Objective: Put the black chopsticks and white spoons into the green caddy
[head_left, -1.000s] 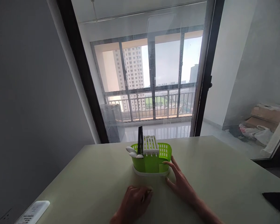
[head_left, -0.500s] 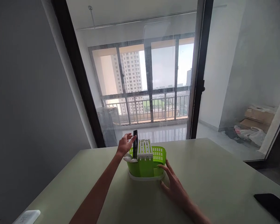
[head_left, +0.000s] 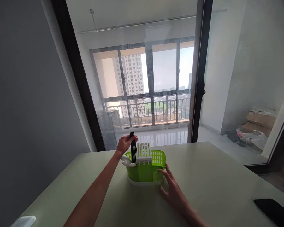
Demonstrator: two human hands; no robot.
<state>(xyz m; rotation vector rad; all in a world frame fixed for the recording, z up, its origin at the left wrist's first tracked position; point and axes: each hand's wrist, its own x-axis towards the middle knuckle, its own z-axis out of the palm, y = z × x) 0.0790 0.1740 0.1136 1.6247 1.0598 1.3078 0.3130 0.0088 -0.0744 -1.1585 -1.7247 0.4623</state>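
Observation:
A green plastic cutlery basket (head_left: pixel 144 175) with a white base stands on the table ahead of me. Black chopsticks (head_left: pixel 133 153) rise from its left compartment, with my left hand (head_left: pixel 125 143) closed around their upper ends. White spoons (head_left: pixel 127 162) lean out over the left rim, just below that hand. A white slotted rack (head_left: pixel 144 153) sits over the basket's middle. At the right end, my right hand (head_left: pixel 174 189) grips the basket, its fingers on either side of the end wall. The chopsticks' lower ends are hidden inside.
The pale green table (head_left: pixel 203 176) reaches to a glass sliding door behind the basket. A dark flat object (head_left: pixel 273 209) lies at the right, and a white power strip (head_left: pixel 25 221) at the lower left edge. A grey wall (head_left: pixel 33 94) borders the left side.
My left hand has risen from the table in front of the basket to the chopsticks and closed on them. The chopsticks now tilt slightly left. My right hand has stayed at the basket's right end.

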